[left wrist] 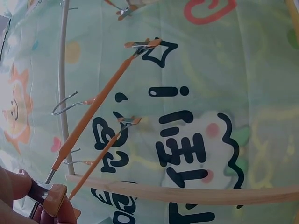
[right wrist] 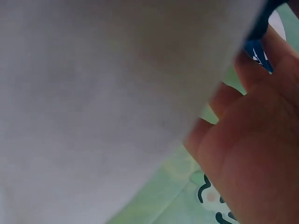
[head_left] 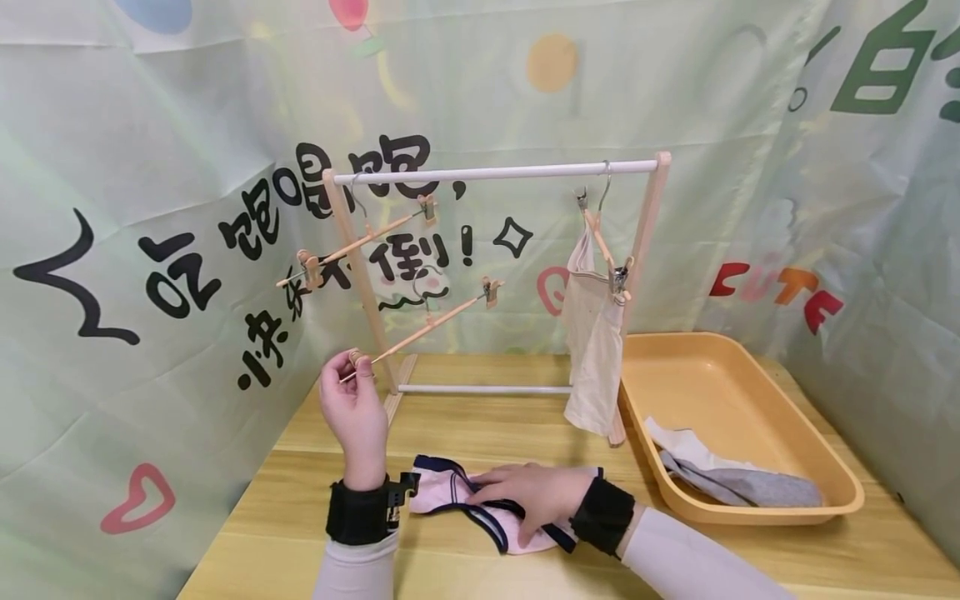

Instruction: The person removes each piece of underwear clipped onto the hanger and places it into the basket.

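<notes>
My left hand [head_left: 356, 408] is raised at the left of a small drying rack, pinching the near-end clip [left wrist: 55, 199] of a wooden clip hanger [head_left: 431, 327]. That hanger slants away from the hand, with another clip [head_left: 491, 292] at its far end. My right hand [head_left: 536, 497] rests on pink underpants with navy trim [head_left: 435, 490] lying on the table, fingers extended and thumb spread. Part of the garment is hidden under this hand. In the right wrist view, pale cloth [right wrist: 103, 102] blocks much of the scene beside the palm and fingers.
On the rack's top bar [head_left: 495, 172], a second clip hanger [head_left: 375, 237] hangs at left. A cream cloth [head_left: 592, 350] hangs clipped at right. A yellow tray [head_left: 720, 367] holds white and grey cloth [head_left: 750, 483]. Printed curtains surround the wooden table [head_left: 300, 508].
</notes>
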{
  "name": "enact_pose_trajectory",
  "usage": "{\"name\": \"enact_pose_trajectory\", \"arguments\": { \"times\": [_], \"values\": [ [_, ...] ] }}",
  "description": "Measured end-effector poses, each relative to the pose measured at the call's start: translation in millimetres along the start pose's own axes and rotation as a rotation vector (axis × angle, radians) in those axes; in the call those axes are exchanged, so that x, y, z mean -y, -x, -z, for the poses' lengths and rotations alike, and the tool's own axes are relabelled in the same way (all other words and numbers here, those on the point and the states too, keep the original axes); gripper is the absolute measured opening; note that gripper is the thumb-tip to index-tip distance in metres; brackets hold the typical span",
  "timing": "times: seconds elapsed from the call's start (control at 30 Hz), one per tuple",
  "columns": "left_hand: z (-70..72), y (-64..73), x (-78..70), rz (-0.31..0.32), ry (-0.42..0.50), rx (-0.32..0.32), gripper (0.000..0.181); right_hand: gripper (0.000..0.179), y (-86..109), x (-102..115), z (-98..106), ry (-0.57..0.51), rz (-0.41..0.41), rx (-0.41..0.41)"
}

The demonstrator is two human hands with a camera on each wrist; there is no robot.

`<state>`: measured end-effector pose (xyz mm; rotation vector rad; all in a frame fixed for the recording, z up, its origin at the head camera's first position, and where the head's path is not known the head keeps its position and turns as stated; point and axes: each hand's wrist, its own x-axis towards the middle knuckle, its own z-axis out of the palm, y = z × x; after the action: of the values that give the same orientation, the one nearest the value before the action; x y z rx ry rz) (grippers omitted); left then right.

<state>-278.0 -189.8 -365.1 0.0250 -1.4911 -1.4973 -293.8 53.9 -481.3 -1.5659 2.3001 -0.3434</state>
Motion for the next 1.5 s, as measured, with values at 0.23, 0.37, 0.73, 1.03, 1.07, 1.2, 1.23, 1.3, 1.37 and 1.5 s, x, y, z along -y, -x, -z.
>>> {"name": "enact_pose_trajectory", "arguments": {
  "times": [0.23, 0.37, 0.73, 1.03, 1.07, 1.2, 1.23, 1.3, 1.37, 1.5],
  "values": [
    [-0.9, 0.3, -0.6, 0.004, 0.007, 0.001, 0.032, 0.082, 0.7, -5, -3, 0.02, 0.012, -0.033],
    [-1.1, 0.4, -0.1, 0.006, 0.004, 0.0, 0.031, 0.075, 2.4, -5, -4, 0.039, 0.014, -0.054],
    [-1.5, 1.1, 1.6, -0.006, 0.003, -0.004, 0.03, 0.054, 1.4, -2, -9, 0.155, 0.049, -0.19],
    [-2.0, 1.2, -0.3, 0.014, 0.0, -0.002, 0.032, 0.036, 1.4, 2, -8, 0.179, 0.064, -0.27],
    [-2.2, 1.3, -0.6, 0.015, 0.001, -0.004, 0.032, 0.035, 1.8, 2, -8, 0.182, 0.065, -0.276],
    [-2.7, 1.0, -2.0, 0.005, 0.006, -0.01, 0.03, 0.03, 4.1, 2, -10, 0.234, 0.068, -0.301],
    [-2.9, 1.0, -2.2, 0.002, 0.007, -0.012, 0.03, 0.03, 4.6, 3, -10, 0.252, 0.069, -0.309],
    [-3.0, 0.9, -2.7, -0.006, 0.011, -0.013, 0.029, 0.028, 5.7, 4, -9, 0.278, 0.068, -0.329],
    [-3.0, 0.8, -2.3, -0.011, 0.014, -0.012, 0.029, 0.027, 6.6, 6, -8, 0.291, 0.065, -0.35],
    [-2.7, 0.6, -1.6, -0.009, 0.02, -0.01, 0.03, 0.022, 9.9, 13, -3, 0.283, 0.06, -0.4]
  ]
}}
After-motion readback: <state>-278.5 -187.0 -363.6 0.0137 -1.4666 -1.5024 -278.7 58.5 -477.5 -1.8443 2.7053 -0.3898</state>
